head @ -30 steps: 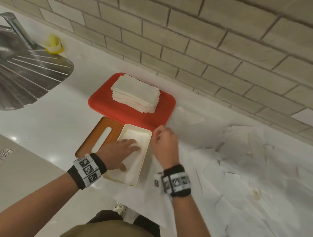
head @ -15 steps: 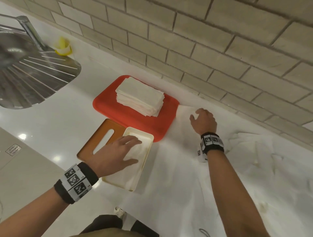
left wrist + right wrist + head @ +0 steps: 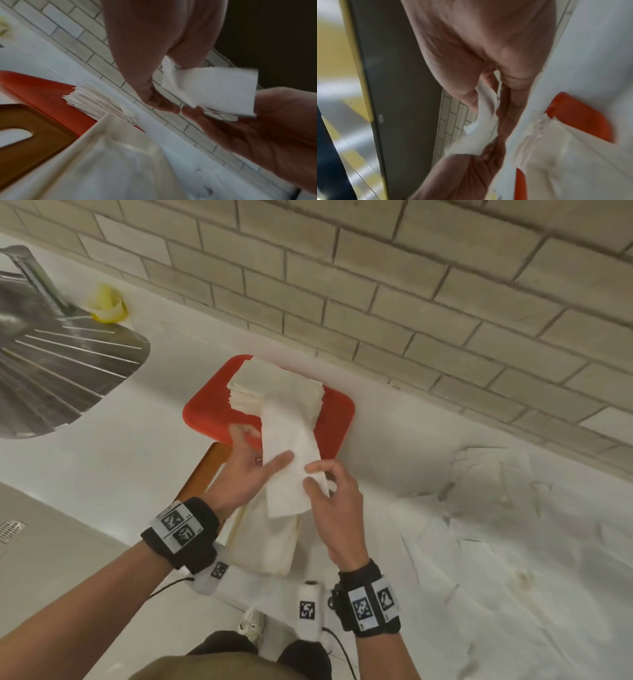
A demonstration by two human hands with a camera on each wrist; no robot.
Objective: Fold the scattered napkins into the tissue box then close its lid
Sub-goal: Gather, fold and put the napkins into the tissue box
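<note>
Soft white napkin, folded long, between both hands

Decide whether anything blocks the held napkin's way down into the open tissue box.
Nothing visible does. Both hands, left hand and right hand, hold the napkin above the tissue box, whose wooden lid lies off beside it.

A kitchen: steel sink, tiled wall, white counter.

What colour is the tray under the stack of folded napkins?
Red-orange. The tray shows best in the head view.
</note>
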